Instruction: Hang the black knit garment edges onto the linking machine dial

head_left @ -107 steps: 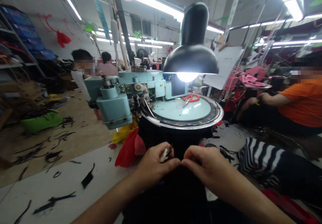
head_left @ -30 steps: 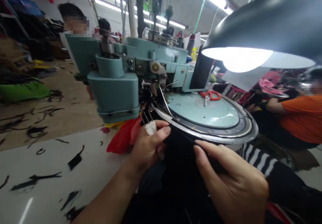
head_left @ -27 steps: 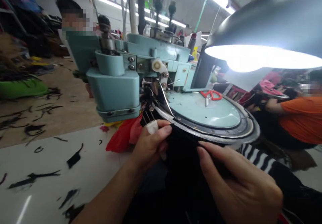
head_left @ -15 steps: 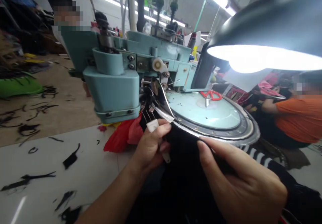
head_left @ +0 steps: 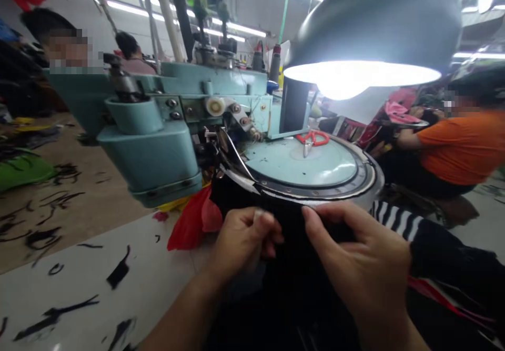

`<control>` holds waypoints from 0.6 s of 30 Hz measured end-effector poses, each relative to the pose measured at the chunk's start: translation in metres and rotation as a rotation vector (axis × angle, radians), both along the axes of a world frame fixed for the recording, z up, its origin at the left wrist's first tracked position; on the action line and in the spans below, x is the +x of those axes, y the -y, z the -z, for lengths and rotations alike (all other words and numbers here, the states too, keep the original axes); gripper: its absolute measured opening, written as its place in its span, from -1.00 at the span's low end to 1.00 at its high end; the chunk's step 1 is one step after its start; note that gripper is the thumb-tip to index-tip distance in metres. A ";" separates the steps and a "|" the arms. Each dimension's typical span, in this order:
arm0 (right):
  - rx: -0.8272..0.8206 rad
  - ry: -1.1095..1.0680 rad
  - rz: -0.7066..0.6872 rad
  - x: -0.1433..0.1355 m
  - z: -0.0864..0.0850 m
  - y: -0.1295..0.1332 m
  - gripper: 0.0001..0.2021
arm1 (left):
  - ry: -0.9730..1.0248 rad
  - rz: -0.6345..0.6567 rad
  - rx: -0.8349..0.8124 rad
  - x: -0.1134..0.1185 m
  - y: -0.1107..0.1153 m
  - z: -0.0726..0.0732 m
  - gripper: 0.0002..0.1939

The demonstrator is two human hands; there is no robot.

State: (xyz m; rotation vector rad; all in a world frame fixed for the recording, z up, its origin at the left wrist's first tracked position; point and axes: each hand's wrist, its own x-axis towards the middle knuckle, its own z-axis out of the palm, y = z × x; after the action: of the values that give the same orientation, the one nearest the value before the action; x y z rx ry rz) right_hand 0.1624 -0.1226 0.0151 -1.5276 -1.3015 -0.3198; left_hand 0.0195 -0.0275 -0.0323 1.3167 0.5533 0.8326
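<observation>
My left hand (head_left: 244, 238) is closed in front of the dial's near edge. A small white tip (head_left: 258, 213) shows by its thumb, from the white pronged tool, which is mostly hidden in the fist. My right hand (head_left: 365, 261) pinches the top edge of the black knit fabric (head_left: 286, 288) between thumb and forefinger, right at the row of fine points (head_left: 294, 199) on the round dial (head_left: 272, 164). The fabric hangs down from that rim between and below my hands. A curved metal guard (head_left: 236, 153) stands at the left of the rim.
The pale green machine head (head_left: 152, 153) juts out at the left. Red-handled scissors (head_left: 315, 138) lie on the dial. A lit lamp (head_left: 374, 30) hangs above. Striped cloth (head_left: 398, 220) lies at right. Black scraps (head_left: 120, 269) litter the floor. A person in an orange shirt (head_left: 460, 148) sits nearby.
My left hand has drawn down and away from the rim, and the tool's prongs no longer show. The right hand still pinches the fabric edge. The whole view has shifted.
</observation>
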 end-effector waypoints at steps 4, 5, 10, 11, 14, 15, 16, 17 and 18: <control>-0.004 -0.009 0.027 0.004 0.001 0.001 -0.90 | -0.041 -0.090 0.025 0.007 -0.012 0.000 -0.44; -0.001 -0.009 0.031 0.005 0.002 0.001 -0.89 | -0.063 -0.092 0.038 0.006 -0.011 -0.002 -0.46; 0.014 -0.040 0.047 0.011 0.004 0.002 -0.90 | -0.106 -0.109 0.051 0.009 0.002 -0.011 -0.48; 0.018 -0.047 0.045 0.012 0.004 0.003 -0.90 | -0.106 -0.099 0.047 0.012 0.004 -0.013 -0.49; 0.020 -0.070 0.027 0.013 0.002 0.005 -0.90 | -0.101 -0.043 0.023 0.021 0.009 -0.015 -0.48; 0.020 -0.078 0.020 0.013 0.001 0.006 -0.91 | -0.094 -0.048 0.025 0.024 0.011 -0.015 -0.46; 0.020 -0.085 0.014 0.013 0.000 0.007 -0.91 | -0.092 -0.062 0.033 0.027 0.012 -0.016 -0.44; 0.018 -0.090 0.007 0.015 -0.001 0.007 -0.91 | -0.094 -0.072 0.045 0.030 0.014 -0.016 -0.43; 0.017 -0.095 0.006 0.017 -0.001 0.008 -0.91 | -0.101 -0.074 0.061 0.032 0.015 -0.016 -0.43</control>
State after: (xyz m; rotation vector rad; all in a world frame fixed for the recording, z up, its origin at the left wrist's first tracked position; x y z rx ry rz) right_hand 0.1798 -0.1307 0.0158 -1.5148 -1.2170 -0.2582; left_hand 0.0519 -0.0421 -0.0166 1.4064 0.6644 0.8526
